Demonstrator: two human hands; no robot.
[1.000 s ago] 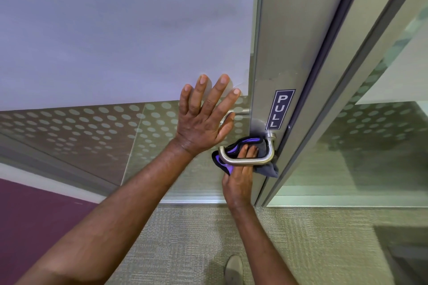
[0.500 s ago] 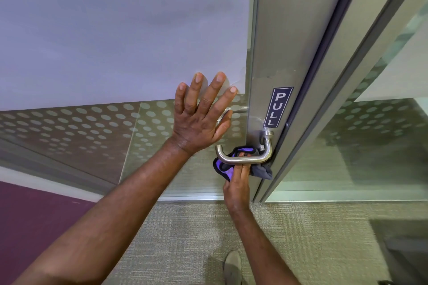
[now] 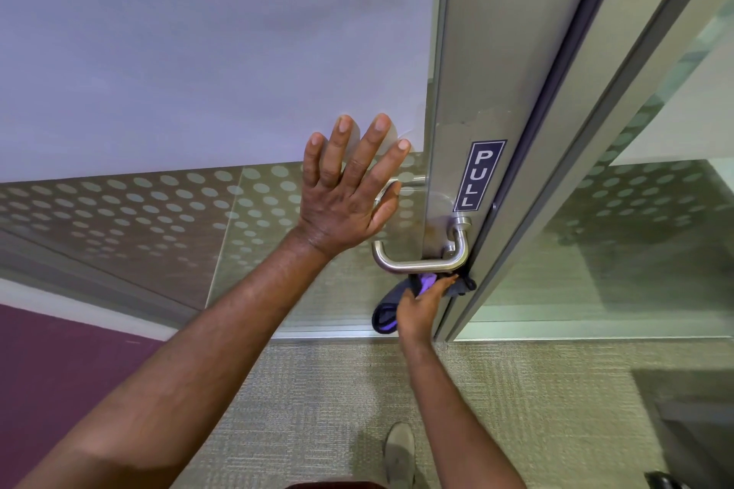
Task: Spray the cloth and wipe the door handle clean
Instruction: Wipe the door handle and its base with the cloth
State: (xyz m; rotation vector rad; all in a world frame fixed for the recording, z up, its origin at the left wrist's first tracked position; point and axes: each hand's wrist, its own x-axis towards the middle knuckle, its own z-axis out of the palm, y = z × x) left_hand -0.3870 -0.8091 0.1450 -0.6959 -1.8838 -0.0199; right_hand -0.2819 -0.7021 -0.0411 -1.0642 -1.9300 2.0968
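Left hand lay flat with fingers spread on the glass door, right hand gripped the purple-grey cloth just beneath the steel door handle, PULL sign above it.

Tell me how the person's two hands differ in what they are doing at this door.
The left hand is spread flat with straight fingers against the frosted glass door panel, holding nothing; the right hand is curled round a dark grey and purple cloth. The left hand sits above the brushed steel lever door handle, the right hand just below it. Both are bare.
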